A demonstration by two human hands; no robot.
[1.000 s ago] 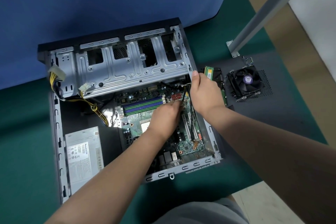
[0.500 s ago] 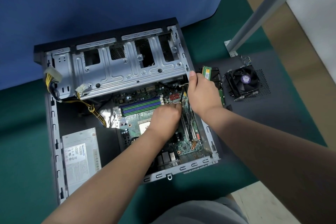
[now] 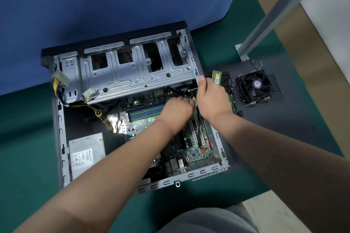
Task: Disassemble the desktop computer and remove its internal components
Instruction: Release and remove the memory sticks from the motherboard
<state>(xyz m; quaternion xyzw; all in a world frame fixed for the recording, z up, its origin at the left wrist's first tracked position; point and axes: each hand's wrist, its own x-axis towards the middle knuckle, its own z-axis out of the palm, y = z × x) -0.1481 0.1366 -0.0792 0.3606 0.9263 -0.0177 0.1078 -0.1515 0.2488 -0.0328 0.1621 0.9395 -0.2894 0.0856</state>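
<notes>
The open desktop case [image 3: 60,138] lies flat on a green mat, its silver drive cage [image 3: 132,73] swung up at the far side. Inside is the green motherboard [image 3: 195,152] with blue and green memory slots [image 3: 145,110]. My left hand [image 3: 177,112] is curled over the board's far right corner, its fingertips among the cables there; what it grips is hidden. My right hand [image 3: 211,100] grips the case's right wall by the cage, thumb up on the metal edge. A black cable [image 3: 198,125] runs down the board under my hands.
A silver power supply [image 3: 86,154] sits in the case's near left, with yellow-black wires [image 3: 97,112] and white plugs hanging from the cage. On a black panel [image 3: 295,119] to the right lie a cooler fan [image 3: 254,86] and a memory stick [image 3: 216,76]. A grey metal post [image 3: 280,7] rises at far right.
The view has drifted slightly. My left hand has pushed a little further towards the board's far right corner; my right hand keeps its hold on the case wall.
</notes>
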